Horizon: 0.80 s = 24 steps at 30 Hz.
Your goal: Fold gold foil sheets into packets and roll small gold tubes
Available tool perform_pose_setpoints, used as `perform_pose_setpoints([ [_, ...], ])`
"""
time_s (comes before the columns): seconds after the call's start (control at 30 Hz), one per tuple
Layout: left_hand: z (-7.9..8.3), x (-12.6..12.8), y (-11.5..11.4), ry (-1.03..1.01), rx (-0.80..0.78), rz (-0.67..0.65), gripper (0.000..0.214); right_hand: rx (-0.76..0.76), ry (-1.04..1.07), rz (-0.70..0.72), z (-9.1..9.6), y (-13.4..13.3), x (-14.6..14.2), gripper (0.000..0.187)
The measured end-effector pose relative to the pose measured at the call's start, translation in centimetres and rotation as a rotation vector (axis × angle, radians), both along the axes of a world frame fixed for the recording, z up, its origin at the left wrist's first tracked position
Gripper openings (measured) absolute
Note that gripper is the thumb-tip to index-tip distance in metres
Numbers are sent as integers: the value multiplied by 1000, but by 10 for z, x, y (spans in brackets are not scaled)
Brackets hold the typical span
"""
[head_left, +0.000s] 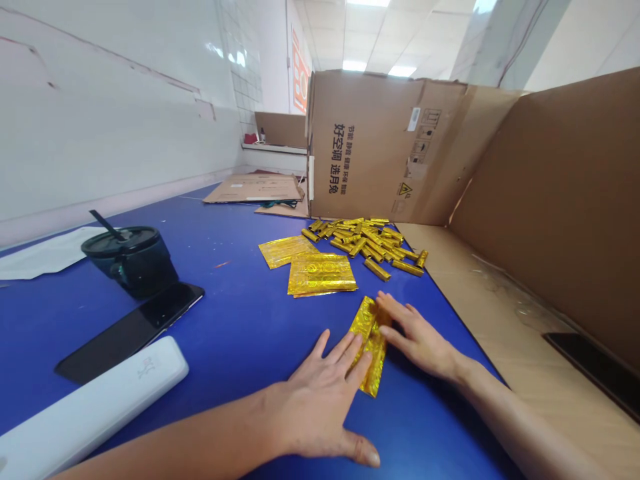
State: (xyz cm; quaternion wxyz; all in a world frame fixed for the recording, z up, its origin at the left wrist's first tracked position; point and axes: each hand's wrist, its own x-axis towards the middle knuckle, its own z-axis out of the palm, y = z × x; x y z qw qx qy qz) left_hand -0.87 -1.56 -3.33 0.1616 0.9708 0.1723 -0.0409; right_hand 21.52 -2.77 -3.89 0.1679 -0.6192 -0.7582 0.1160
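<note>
A sheet of gold foil paper (369,327) lies partly folded on the blue table (240,313) right in front of me. My left hand (323,403) lies flat on the table, fingers spread, with the fingertips pressing the foil's left edge. My right hand (417,337) also lies flat with fingers stretched out, touching the foil's right side. Farther back, a stack of flat gold foil sheets (320,273) rests beside another flat gold sheet (285,250). Behind them is a pile of several rolled gold foil sticks (367,241).
A dark lidded cup with a straw (131,257), a black phone (130,330) and a white oblong case (90,407) sit at the left. Large cardboard panels (550,200) wall the back and right, with flat cardboard (505,320) under them. Another dark phone (595,370) lies at right.
</note>
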Motion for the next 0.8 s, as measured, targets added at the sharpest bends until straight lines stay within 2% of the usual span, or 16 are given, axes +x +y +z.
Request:
perform_pose_setpoints([
  [0.07,0,0,0,-1,6,1,97,81,105,-93,3,1,5,52],
  [0.13,-1,0,0,-8,9,0,96,123,146,-124,5,2,6,44],
  [0.3,-3,0,0,-7,12,12,98,76,-64,-11,1,4,-8,31],
  [0.43,-3,0,0,-22,21,10,97,6,-213,58,2,3,-15,35],
  [0.57,-2,0,0,-27,24,1,97,4,-274,89,4,0,-13,38],
  [0.8,-3,-1,-3,-34,28,31,101,-60,-179,88,-5,-2,-10,52],
])
